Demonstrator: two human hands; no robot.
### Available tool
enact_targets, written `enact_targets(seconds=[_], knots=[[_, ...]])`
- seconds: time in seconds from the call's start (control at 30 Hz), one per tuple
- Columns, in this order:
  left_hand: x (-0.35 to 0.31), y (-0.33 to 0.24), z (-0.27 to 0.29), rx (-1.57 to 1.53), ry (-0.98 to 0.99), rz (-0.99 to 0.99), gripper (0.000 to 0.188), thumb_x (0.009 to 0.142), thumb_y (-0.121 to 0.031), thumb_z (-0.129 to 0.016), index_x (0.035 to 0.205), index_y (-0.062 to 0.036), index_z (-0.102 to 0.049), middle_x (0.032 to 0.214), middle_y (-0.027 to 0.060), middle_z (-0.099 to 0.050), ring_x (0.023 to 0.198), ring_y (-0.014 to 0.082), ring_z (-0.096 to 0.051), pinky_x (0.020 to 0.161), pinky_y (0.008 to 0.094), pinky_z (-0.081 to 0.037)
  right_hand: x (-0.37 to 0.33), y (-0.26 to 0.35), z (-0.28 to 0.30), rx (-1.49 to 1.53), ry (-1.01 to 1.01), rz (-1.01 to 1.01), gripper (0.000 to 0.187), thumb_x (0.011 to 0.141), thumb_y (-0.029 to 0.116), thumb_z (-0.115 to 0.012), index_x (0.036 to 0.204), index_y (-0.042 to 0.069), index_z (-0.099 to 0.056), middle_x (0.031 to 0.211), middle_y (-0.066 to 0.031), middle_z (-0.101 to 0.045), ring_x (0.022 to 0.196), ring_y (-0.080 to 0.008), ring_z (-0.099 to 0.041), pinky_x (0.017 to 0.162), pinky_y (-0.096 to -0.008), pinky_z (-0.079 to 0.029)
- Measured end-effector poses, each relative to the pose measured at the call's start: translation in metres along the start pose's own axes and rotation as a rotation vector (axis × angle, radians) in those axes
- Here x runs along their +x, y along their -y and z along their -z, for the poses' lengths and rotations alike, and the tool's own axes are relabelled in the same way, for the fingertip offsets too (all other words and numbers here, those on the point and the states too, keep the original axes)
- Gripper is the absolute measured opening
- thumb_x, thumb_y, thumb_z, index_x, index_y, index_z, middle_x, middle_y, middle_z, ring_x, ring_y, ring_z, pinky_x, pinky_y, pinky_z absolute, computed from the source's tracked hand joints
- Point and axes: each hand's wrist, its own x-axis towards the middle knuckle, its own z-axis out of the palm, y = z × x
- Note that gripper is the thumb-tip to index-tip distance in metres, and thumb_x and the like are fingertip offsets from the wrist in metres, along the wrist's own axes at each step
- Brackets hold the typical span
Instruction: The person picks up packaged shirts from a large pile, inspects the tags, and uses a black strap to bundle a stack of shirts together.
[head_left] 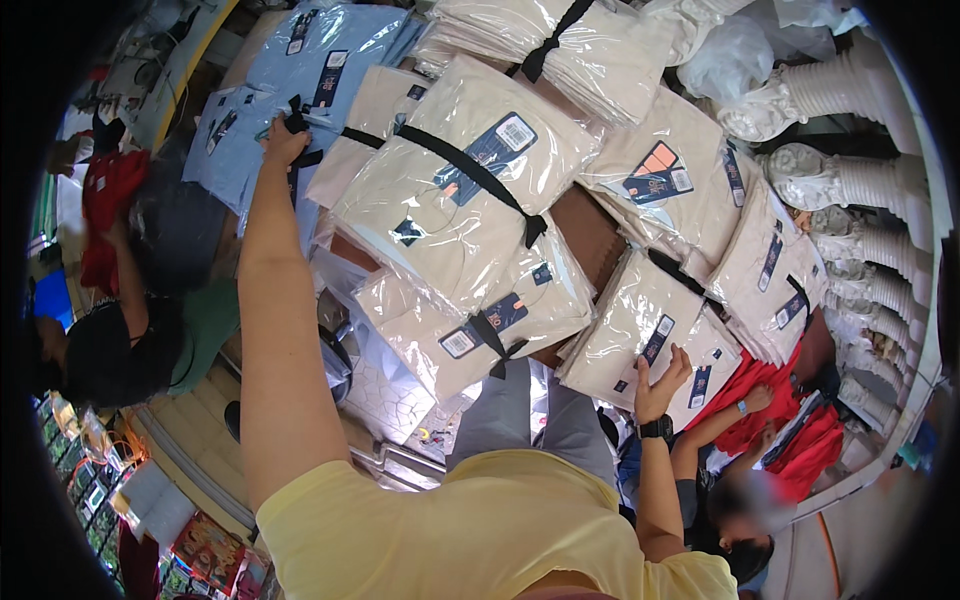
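My left arm reaches far forward, and my left hand point(284, 142) is closed on the knot of a black cloth tie point(296, 116). That tie goes round a bundle of light blue folded garments in clear plastic point(232, 160). My right hand point(662, 386), with a dark watch on the wrist, lies on a beige packaged garment bundle point(625, 325), thumb and fingers apart. Between my hands sits a stack of beige bundles in clear plastic point(375, 205), bound with black strips and bearing dark blue tags.
More beige bundles point(560, 50) lie at the far side and right. White ribbed columns point(850, 90) line the right edge. One person in dark clothes point(130, 340) is at the left; another works by red garments point(815, 440) at the lower right.
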Motion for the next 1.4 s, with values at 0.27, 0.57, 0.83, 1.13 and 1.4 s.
enact_targets(seconds=[0.27,0.57,0.83,1.13,1.4], knots=[[0.005,-0.012,0.003,0.201,0.096,0.091,0.098,0.053,-0.04,-0.069,0.135,0.0019,-0.036,0.134,0.0283,-0.037,0.128,0.0414,-0.035,0.103,0.0466,-0.035,0.007,-0.004,-0.015,0.063,0.023,-0.025,0.059,0.081,0.017,-0.066,0.13,-0.002,-0.04,0.129,-0.0257,-0.035,0.122,-0.0404,-0.034,0.105,-0.0466,-0.027],[-0.067,-0.038,0.046,-0.269,-0.157,0.091,0.092,0.054,-0.047,-0.08,0.121,0.0057,-0.046,0.105,0.0247,-0.062,0.098,0.0358,-0.062,0.086,0.039,-0.048,0.014,-0.003,-0.008,0.094,-0.006,0.009,0.059,0.081,0.018,-0.067,0.129,-0.002,-0.041,0.127,-0.0263,-0.035,0.122,-0.0407,-0.034,0.105,-0.047,-0.026],[-0.317,-0.138,0.196,-1.273,-0.153,-0.194,0.053,0.072,-0.021,-0.074,0.115,0.0007,-0.053,0.108,0.0082,-0.057,0.097,0.0186,-0.055,0.089,0.0305,-0.041,0.052,0.077,0.025,0.543,0.133,0.24,0.056,0.073,0.012,-0.076,0.121,0.0,-0.049,0.121,-0.0158,-0.047,0.11,-0.0288,-0.049,0.094,-0.0373,-0.041],[-0.444,-0.359,0.035,-0.897,0.955,-0.473,0.045,0.079,-0.046,-0.06,0.102,-0.0076,-0.066,0.103,0.0164,-0.067,0.1,0.0273,-0.063,0.088,0.0325,-0.045,0.085,0.116,0.032,1.42,0.59,-0.347,0.047,0.086,0.009,-0.067,0.126,0.0,-0.045,0.106,-0.0144,-0.059,0.085,-0.024,-0.066,0.075,-0.033,-0.056],[-0.413,-0.428,-0.062,-0.27,0.606,-0.148,0.101,0.058,-0.056,-0.076,0.125,0.0131,-0.044,0.124,0.0264,-0.054,0.115,0.0326,-0.056,0.095,0.0342,-0.046,0.119,0.029,-0.07,1.282,0.596,-0.666,0.049,0.096,0.036,-0.05,0.133,0.005,-0.042,0.106,-0.0179,-0.063,0.075,-0.0229,-0.066,0.066,-0.0315,-0.055]])
